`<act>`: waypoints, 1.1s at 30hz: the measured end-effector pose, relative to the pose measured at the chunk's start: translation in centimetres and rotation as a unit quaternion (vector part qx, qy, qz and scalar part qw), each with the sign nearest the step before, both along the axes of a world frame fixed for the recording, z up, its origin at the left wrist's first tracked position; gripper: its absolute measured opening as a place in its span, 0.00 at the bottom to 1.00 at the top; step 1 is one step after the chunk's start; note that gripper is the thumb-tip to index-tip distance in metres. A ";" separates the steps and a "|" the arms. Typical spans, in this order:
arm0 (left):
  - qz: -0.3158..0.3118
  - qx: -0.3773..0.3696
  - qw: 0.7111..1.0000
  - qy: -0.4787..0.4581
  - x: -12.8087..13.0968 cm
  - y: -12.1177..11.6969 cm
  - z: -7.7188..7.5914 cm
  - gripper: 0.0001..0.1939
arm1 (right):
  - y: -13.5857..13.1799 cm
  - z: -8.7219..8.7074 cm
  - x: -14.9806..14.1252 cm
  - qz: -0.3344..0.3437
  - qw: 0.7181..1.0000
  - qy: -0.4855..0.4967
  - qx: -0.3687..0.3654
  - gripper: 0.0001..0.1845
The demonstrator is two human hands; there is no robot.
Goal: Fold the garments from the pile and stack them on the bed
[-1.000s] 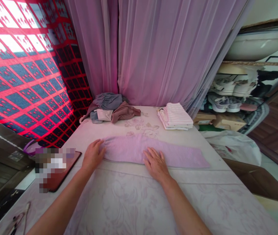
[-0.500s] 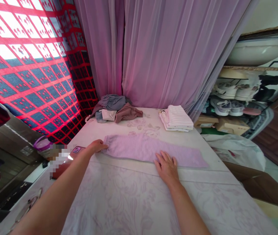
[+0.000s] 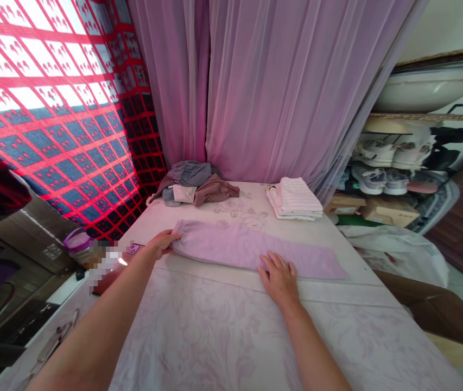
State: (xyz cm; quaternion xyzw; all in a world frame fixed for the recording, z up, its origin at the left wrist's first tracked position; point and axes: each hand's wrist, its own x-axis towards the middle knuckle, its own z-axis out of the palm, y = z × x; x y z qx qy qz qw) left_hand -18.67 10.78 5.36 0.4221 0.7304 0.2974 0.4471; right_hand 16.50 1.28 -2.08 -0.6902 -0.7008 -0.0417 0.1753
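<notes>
A pair of lilac striped pants [image 3: 223, 244], folded lengthwise into a long strip, lies across the table. The gathered waistband is at the left and the narrower leg end at the right. My left hand [image 3: 163, 242] pinches the waistband's edge between thumb and fingers. On the front edge of the pants, right of the middle, my right hand [image 3: 279, 276] lies palm down with its fingers spread.
Behind the pants sit a heap of crumpled clothes [image 3: 194, 184] and a folded stack of striped clothes [image 3: 296, 198]. A phone [image 3: 133, 248] and eyeglasses [image 3: 54, 342] lie at the left. Shoes [image 3: 381, 179] fill a rack at the right, above an open cardboard box [image 3: 430, 309].
My left hand has shifted slightly, and the waistband end it holds looks smoother and a little raised. My right hand stays on the pants. The view has tilted slightly.
</notes>
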 end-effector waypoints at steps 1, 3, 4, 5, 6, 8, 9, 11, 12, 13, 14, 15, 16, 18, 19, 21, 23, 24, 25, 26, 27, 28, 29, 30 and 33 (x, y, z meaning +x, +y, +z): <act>0.006 0.008 1.000 0.023 -0.1 0.0 -0.3 0.19 | 0.0 0.0 0.0 0.001 1.000 0.001 -0.002 0.20; 0.016 0.017 0.997 0.073 -0.4 -0.1 -0.8 0.21 | 0.1 -0.1 0.1 0.001 1.000 0.004 -0.004 0.20; 0.016 0.021 0.995 0.097 -0.5 0.0 -1.1 0.22 | 0.1 -0.2 0.1 0.001 1.000 0.005 -0.004 0.20; 0.012 0.023 0.993 0.118 -0.6 0.0 -1.2 0.22 | 0.1 -0.2 0.2 0.001 1.000 0.007 -0.005 0.20; 0.004 0.026 0.990 0.138 -0.6 0.1 -1.3 0.22 | 0.1 -0.3 0.2 0.002 1.000 0.011 -0.006 0.20; -0.013 0.034 0.983 0.177 -0.7 0.1 -1.1 0.24 | 0.1 -0.4 0.3 0.008 1.000 0.022 -0.008 0.20; -0.018 0.040 0.980 0.194 -0.6 0.0 -0.9 0.25 | 0.2 -0.4 0.3 0.012 0.999 0.031 -0.007 0.20; -0.038 0.083 0.964 0.250 0.2 -0.5 -0.5 0.27 | 0.3 -0.6 0.4 0.019 0.998 0.065 0.005 0.20; -0.060 0.122 0.946 0.293 1.0 -1.0 -0.4 0.28 | 0.4 -0.7 0.5 0.023 0.995 0.093 0.017 0.21; -0.096 0.169 0.919 0.344 2.0 -1.6 -0.5 0.27 | 0.5 -0.8 0.6 0.029 0.991 0.130 0.031 0.22; -0.142 0.221 0.879 0.399 3.3 -2.3 -0.7 0.26 | 0.5 -0.9 0.7 0.036 0.982 0.178 0.047 0.24; -0.193 0.262 0.841 0.433 4.6 -3.0 -1.1 0.25 | 0.6 -0.9 0.8 0.042 0.969 0.236 0.061 0.26; -0.242 0.289 0.812 0.445 6.1 -3.8 -1.6 0.25 | 0.7 -0.8 1.0 0.047 0.949 0.304 0.070 0.28; -0.319 0.307 0.782 0.439 8.7 -5.3 -2.8 0.26 | 0.6 -0.5 1.6 0.042 0.877 0.473 0.075 0.32; -0.350 0.299 0.778 0.428 9.8 -5.9 -3.5 0.27 | 0.6 -0.2 1.9 0.034 0.820 0.568 0.071 0.34; -0.378 0.284 0.776 0.417 11.2 -6.8 -4.7 0.27 | 0.4 0.5 2.6 0.019 0.674 0.736 0.057 0.37; -0.376 0.284 0.776 0.420 11.6 -7.2 -5.6 0.28 | 0.2 1.3 3.4 0.001 0.537 0.842 0.040 0.36; -0.371 0.290 0.774 0.423 11.6 -7.3 -5.9 0.28 | 0.2 1.5 3.8 -0.011 0.488 0.872 0.032 0.35; -0.367 0.298 0.772 0.425 11.5 -7.3 -6.1 0.27 | 0.2 1.8 4.2 -0.024 0.452 0.891 0.027 0.34; -0.365 0.303 0.770 0.427 11.4 -7.2 -6.2 0.27 | 0.2 1.9 4.5 -0.037 0.426 0.904 0.024 0.33; -0.363 0.307 0.769 0.427 11.3 -7.2 -6.2 0.27 | 0.2 2.0 4.7 -0.046 0.408 0.911 0.022 0.34; -0.363 0.309 0.768 0.428 11.2 -7.1 -6.2 0.27 | 0.2 2.0 4.8 -0.050 0.397 0.916 0.020 0.34; -0.363 0.309 0.767 0.430 11.2 -7.1 -6.2 0.27 | 0.2 2.0 4.9 -0.051 0.391 0.919 0.019 0.34; -0.363 0.307 0.767 0.431 11.2 -7.1 -6.1 0.26 | 0.2 2.0 5.0 -0.051 0.388 0.920 0.018 0.34; -0.361 0.303 0.768 0.434 11.4 -7.2 -6.0 0.26 | 0.2 2.1 4.8 -0.055 0.385 0.921 0.016 0.34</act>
